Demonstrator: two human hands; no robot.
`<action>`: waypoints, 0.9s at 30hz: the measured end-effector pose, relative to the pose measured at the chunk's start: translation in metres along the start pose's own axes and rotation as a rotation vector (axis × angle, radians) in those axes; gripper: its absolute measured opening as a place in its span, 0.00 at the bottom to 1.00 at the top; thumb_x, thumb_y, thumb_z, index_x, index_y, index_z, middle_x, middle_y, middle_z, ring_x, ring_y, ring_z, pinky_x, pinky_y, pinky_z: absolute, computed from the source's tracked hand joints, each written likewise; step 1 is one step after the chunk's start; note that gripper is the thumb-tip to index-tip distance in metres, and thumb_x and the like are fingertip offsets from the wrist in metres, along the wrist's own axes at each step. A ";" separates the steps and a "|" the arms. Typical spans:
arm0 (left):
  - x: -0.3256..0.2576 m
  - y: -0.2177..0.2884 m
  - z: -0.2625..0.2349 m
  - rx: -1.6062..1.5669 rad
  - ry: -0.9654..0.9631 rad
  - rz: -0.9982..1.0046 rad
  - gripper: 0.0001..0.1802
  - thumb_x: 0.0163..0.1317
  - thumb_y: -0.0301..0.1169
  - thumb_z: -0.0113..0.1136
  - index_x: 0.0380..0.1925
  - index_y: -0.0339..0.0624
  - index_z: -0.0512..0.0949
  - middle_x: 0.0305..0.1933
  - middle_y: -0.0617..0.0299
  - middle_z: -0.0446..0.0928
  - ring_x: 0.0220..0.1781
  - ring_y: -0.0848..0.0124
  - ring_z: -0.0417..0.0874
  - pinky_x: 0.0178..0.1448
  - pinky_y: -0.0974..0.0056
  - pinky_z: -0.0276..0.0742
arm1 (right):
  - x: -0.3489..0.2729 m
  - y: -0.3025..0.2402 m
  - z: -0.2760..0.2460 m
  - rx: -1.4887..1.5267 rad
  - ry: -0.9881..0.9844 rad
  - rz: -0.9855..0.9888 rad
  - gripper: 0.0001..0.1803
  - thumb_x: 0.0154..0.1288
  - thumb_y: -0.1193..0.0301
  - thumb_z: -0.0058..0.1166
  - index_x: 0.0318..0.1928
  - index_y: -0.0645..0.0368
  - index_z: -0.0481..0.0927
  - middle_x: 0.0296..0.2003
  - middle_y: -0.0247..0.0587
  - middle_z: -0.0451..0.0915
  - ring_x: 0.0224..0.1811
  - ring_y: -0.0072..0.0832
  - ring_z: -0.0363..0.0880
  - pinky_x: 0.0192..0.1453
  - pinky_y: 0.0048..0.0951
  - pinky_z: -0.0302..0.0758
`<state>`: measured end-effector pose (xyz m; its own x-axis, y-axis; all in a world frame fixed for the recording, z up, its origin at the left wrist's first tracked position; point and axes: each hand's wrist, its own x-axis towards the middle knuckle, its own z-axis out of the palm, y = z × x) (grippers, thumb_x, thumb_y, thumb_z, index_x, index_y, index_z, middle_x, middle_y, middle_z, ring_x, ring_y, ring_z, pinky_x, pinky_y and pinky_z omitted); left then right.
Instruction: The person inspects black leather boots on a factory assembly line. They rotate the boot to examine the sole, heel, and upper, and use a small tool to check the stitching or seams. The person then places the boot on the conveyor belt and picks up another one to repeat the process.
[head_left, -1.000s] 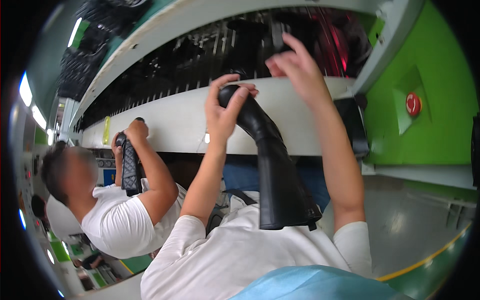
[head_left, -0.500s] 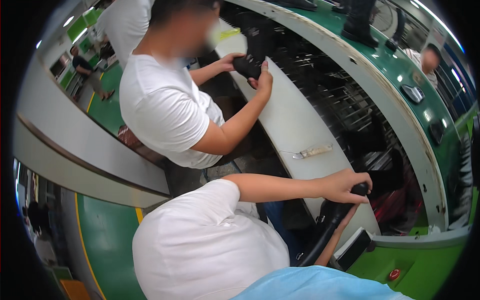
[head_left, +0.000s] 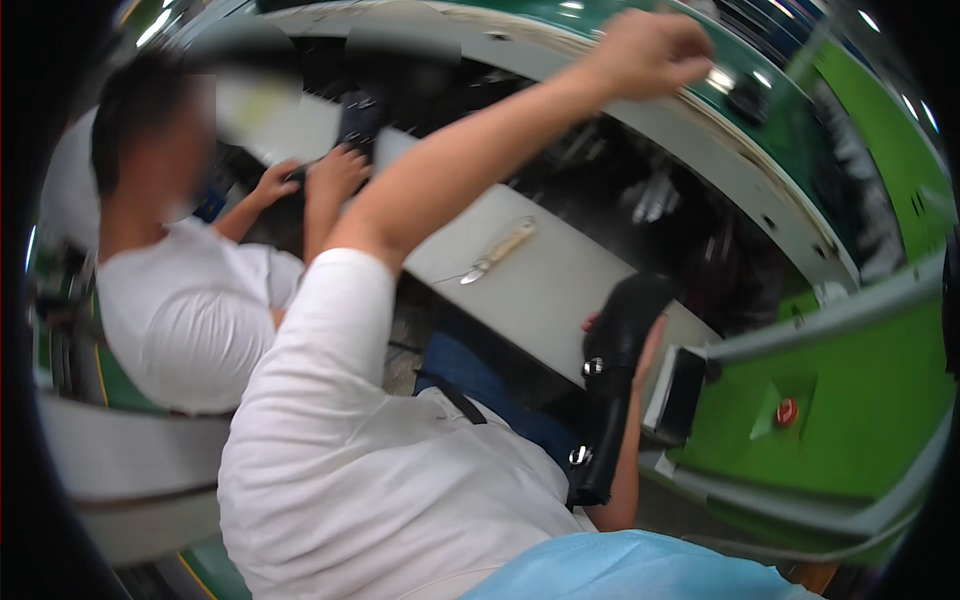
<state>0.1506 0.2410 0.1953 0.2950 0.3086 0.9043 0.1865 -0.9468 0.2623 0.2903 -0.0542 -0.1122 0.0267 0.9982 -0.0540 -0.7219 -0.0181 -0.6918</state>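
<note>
In my right hand [head_left: 650,355] is a black boot [head_left: 620,345], toe end up, with silver buckles along its side. My palm lies along the boot's right side and fingertips show at its left edge; the boot covers the rest of the hand. Stretched far across the bench, my left hand [head_left: 655,58] is raised in front of the green upper surface [head_left: 570,18]. Its fingers are curled closed, and blur hides what is in them, if anything. A knife-like tool with a pale handle [head_left: 512,240] lies on the white bench top [head_left: 465,235] between my arms.
To my left, a co-worker in a white shirt [head_left: 210,330] has both hands at another black boot [head_left: 360,120]. A dark rack area [head_left: 660,190] lies beyond the bench. Right of my boot stand a black box-shaped part [head_left: 680,395] and a green panel with a red button [head_left: 787,411].
My left hand has left the boot and swung up and away across the bench. My right hand still holds the boot. The whole view has turned toward the right.
</note>
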 end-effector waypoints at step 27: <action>0.129 -0.023 -0.170 -0.022 0.761 -0.044 0.52 0.77 0.26 0.67 0.90 0.34 0.43 0.44 0.52 0.85 0.31 0.69 0.87 0.35 0.61 0.85 | -0.011 0.000 0.004 0.058 0.010 -0.014 0.53 0.85 0.25 0.31 0.68 0.65 0.80 0.47 0.55 0.91 0.48 0.42 0.92 0.57 0.39 0.86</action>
<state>0.0251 0.2869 0.3631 -0.4411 0.2053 0.8737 0.1623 -0.9392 0.3026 0.2869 -0.0645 -0.1088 0.0443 0.9977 -0.0519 -0.7605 -0.0001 -0.6494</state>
